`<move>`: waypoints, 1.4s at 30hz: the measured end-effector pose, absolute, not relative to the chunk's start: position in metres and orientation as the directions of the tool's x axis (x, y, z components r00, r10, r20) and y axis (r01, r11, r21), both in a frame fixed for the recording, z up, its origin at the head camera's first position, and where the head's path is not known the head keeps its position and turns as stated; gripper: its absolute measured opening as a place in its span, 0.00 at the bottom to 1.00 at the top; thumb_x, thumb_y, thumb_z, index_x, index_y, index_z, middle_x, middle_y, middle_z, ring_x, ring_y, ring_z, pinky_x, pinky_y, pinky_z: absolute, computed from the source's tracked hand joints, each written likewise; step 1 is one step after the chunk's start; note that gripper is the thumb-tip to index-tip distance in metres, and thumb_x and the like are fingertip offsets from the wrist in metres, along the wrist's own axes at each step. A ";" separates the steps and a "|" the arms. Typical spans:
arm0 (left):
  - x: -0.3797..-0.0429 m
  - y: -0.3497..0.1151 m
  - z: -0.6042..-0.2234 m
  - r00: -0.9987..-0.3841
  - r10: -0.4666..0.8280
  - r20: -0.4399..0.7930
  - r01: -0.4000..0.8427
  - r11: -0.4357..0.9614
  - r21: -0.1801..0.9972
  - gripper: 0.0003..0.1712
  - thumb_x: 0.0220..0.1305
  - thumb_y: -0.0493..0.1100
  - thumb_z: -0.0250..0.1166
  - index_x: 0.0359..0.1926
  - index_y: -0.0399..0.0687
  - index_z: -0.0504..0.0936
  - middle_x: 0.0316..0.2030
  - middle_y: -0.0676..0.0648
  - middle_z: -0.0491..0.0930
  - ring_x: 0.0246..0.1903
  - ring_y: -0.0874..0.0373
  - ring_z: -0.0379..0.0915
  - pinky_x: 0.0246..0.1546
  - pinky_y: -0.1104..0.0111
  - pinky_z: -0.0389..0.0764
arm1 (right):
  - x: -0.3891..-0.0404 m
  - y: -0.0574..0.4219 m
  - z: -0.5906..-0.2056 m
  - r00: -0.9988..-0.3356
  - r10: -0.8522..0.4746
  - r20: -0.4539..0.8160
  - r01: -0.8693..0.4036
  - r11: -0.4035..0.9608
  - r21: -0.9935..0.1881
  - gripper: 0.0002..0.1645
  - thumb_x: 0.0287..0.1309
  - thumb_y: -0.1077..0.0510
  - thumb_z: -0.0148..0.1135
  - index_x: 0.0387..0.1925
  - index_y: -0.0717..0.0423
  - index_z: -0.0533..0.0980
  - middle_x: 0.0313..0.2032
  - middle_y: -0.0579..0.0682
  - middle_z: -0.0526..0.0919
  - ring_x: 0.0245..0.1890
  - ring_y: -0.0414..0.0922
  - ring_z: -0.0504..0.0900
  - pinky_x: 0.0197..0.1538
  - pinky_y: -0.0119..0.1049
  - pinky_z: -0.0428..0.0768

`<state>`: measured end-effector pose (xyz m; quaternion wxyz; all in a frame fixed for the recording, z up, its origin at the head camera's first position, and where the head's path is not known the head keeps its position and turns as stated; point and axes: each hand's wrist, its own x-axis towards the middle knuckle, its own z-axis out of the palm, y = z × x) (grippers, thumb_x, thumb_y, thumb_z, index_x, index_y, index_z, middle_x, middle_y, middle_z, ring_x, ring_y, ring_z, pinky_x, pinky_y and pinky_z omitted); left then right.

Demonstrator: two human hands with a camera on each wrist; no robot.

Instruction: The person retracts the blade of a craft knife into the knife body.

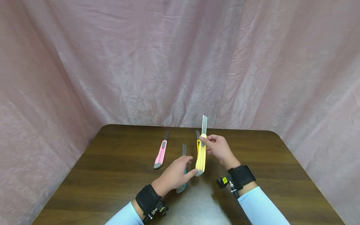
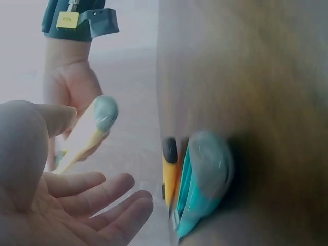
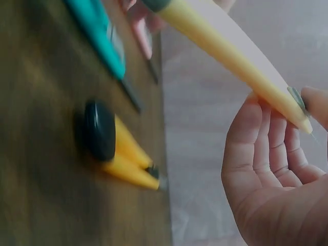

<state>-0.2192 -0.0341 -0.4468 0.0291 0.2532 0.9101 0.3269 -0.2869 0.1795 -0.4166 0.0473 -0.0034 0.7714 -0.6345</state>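
Note:
My right hand [image 1: 220, 149] pinches a pale yellow box cutter [image 1: 201, 157] near its front end, between thumb and fingers. The cutter is held upright above the table, its long blade out and pointing up, its grey end cap down. Beside that cap is my left hand [image 1: 175, 173], fingers spread and loosely bent, holding nothing; whether its thumb touches the cutter I cannot tell. A teal box cutter [image 2: 197, 200] lies on the table under the left hand, partly hidden in the head view. Behind the pale cutter lies an orange-yellow box cutter [image 3: 128, 166] with a black end.
A pink box cutter [image 1: 161, 154] with a grey end lies left of the hands, blade out and pointing to the far edge. The brown wooden table [image 1: 112, 175] ends at a pink curtain [image 1: 157, 62] behind it.

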 end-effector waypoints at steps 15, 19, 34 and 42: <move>-0.195 -0.038 -0.444 -0.839 0.537 0.090 0.305 0.326 0.895 0.11 0.74 0.42 0.64 0.53 0.44 0.81 0.40 0.50 0.87 0.34 0.68 0.81 0.33 0.71 0.88 | -0.236 0.155 -0.391 -0.996 -0.062 0.062 -0.072 0.166 -0.984 0.19 0.66 0.50 0.69 0.40 0.64 0.79 0.27 0.48 0.77 0.27 0.43 0.79 0.31 0.32 0.88; -0.193 -0.039 -0.439 -0.835 0.544 0.084 0.229 0.204 0.952 0.12 0.74 0.36 0.62 0.55 0.38 0.78 0.46 0.42 0.87 0.43 0.58 0.86 0.38 0.62 0.93 | -0.229 0.151 -0.384 -0.994 -0.032 0.103 -0.106 0.132 -0.986 0.16 0.67 0.53 0.69 0.40 0.65 0.79 0.28 0.47 0.79 0.26 0.42 0.79 0.29 0.31 0.87; -0.189 -0.036 -0.428 -0.827 0.553 0.107 0.147 0.028 0.989 0.14 0.72 0.31 0.62 0.56 0.31 0.75 0.46 0.32 0.84 0.45 0.34 0.85 0.37 0.52 0.92 | -0.223 0.148 -0.379 -0.987 0.024 0.158 -0.154 0.127 -0.980 0.17 0.67 0.52 0.69 0.39 0.66 0.85 0.27 0.47 0.82 0.28 0.41 0.80 0.32 0.32 0.89; -0.189 -0.035 -0.435 -0.814 0.570 0.112 0.162 0.037 0.986 0.13 0.72 0.31 0.62 0.54 0.32 0.75 0.45 0.33 0.84 0.43 0.43 0.87 0.37 0.51 0.92 | -0.222 0.148 -0.387 -0.981 0.047 0.187 -0.176 0.168 -0.970 0.19 0.64 0.48 0.71 0.39 0.64 0.87 0.30 0.56 0.86 0.28 0.43 0.83 0.34 0.35 0.91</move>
